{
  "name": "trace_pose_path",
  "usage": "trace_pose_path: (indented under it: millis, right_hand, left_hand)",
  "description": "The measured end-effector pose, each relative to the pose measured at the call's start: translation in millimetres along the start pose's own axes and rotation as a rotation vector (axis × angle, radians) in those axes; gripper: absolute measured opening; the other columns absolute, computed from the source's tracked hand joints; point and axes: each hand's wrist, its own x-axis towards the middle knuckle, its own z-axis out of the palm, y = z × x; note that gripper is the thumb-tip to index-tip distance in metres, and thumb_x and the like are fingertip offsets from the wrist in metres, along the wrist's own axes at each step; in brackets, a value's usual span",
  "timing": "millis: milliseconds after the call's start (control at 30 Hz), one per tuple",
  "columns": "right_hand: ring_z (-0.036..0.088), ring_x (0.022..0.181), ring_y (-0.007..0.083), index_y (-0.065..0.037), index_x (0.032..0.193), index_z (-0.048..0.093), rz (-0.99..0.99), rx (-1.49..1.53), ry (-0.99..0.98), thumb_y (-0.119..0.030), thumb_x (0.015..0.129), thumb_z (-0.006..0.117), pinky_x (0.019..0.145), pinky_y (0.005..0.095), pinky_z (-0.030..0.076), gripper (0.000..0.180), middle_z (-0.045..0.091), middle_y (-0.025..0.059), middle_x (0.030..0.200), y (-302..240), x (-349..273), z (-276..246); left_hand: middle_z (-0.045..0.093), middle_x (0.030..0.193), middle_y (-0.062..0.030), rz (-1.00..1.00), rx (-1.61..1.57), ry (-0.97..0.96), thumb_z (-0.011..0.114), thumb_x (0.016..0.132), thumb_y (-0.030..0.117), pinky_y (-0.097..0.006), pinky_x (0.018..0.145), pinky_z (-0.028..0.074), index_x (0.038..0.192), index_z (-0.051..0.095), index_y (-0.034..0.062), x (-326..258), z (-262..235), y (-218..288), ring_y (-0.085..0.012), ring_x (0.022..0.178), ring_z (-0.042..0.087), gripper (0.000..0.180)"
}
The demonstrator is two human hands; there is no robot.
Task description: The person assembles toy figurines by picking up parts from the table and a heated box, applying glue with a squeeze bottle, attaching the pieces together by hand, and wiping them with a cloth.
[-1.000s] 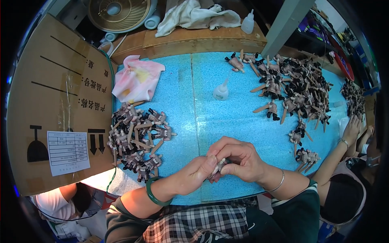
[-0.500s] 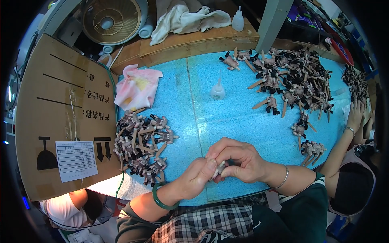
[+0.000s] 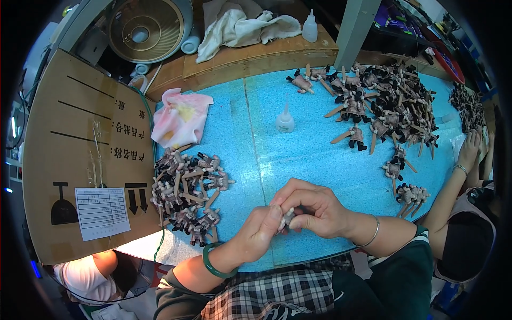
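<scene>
Close to the table's front edge, my left hand (image 3: 260, 230) and my right hand (image 3: 316, 209) meet around one small figurine (image 3: 286, 220). Both hands are closed on it, thumbs pressing from either side, so only a pale greyish bit of it shows between the fingers. To the left lies a heap of similar figurines (image 3: 184, 186), grey-pink with black feet, several with flat wooden sticks. A much larger pile of such stick-mounted figurines (image 3: 392, 109) spreads over the far right. A small row of them (image 3: 412, 196) lies right of my right hand.
A translucent squeeze bottle (image 3: 285, 121) with a thin nozzle stands mid-table on the blue surface (image 3: 234, 128). A pink-stained cloth (image 3: 181, 118) lies beside the cardboard box (image 3: 88, 160) at left. White rags (image 3: 234, 29) and another bottle (image 3: 310, 29) rest on the wooden shelf. A co-worker's hand (image 3: 469, 149) is far right.
Both hands stay together on the figurine with only slight finger shifts. The whole view has shifted a little; the piles and bottles look unchanged.
</scene>
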Motion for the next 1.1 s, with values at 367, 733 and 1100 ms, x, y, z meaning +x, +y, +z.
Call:
trace_pose_path:
  millis: [367,733,1100]
  right_hand:
    - [0.055,0.103,0.0199,-0.003,0.100,0.064,-0.076,0.017,0.067,-0.014,0.083,0.063,0.089,0.0326,0.044,0.020,0.058,0.0089,0.106,0.2,2.8,-5.3]
    - [0.054,0.099,0.0174,0.000,0.103,0.060,-0.024,0.188,0.152,-0.006,0.084,0.061,0.088,0.0304,0.044,0.020,0.054,0.0114,0.107,7.1,1.4,-3.0]
    - [0.054,0.097,0.0153,-0.001,0.103,0.060,-0.099,0.180,0.076,-0.009,0.084,0.062,0.082,0.0275,0.049,0.020,0.052,0.0101,0.106,14.7,0.3,-4.4]
  left_hand:
    - [0.061,0.096,-0.0122,-0.222,-0.569,0.139,0.025,0.092,0.060,-0.031,0.071,0.049,0.115,0.047,-0.0012,4.9,-2.3,-2.0,-0.0202,0.083,0.061,0.069]
    - [0.056,0.087,-0.0129,0.348,0.460,0.289,0.056,0.087,0.003,-0.027,0.061,0.046,0.109,0.038,-0.0007,-0.7,4.8,-18.6,-0.0186,0.070,0.057,0.028]
    - [0.055,0.086,-0.0160,0.572,0.573,0.328,0.064,0.079,0.001,-0.035,0.048,0.044,0.100,0.044,0.0003,2.4,5.7,-16.5,-0.0311,0.060,0.058,0.029]
